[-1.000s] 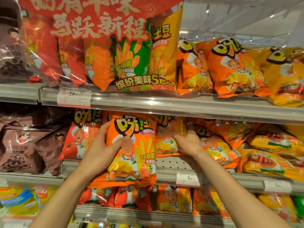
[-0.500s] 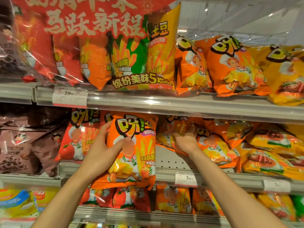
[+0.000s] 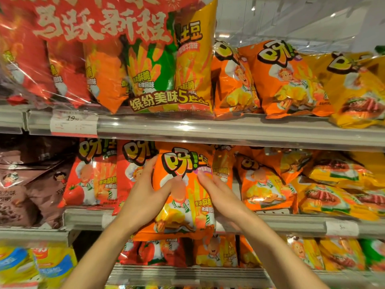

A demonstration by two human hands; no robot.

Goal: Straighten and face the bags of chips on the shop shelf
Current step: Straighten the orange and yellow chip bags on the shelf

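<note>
Middle shelf [image 3: 239, 134]: carries the row being faced; its front rail runs left to right, with a price tag near its right end.
Neighbouring bags: red bags [image 3: 91, 174] stand upright toward the left end of the shelf, while the orange and yellow bags [image 3: 325, 184] toward the right end slump and overlap at odd angles (these look least tidy).
Orange chip bag [image 3: 183, 190]: held at the front edge of the middle shelf, left of centre, its bottom seam hanging over the rail.
Orientation: long axis vertical, logo end up, printed face turned out toward the aisle, tilted only slightly.
Handling: likely very light and air-puffed, with slick crinkly film and brittle contents; it should be steered by its side edges or seams, not squeezed across the belly.
Left hand [image 3: 143, 195]: grips the bag's left edge, fingers reaching behind and thumb across the front.
Right hand [image 3: 220, 197]: rests on the bag's right front with fingers fairly straight, pressing rather than clasping; whether any finger wraps the far edge cannot be told.
Next need: probably seating the bottom seam behind the rail so the bag stands square.
</note>
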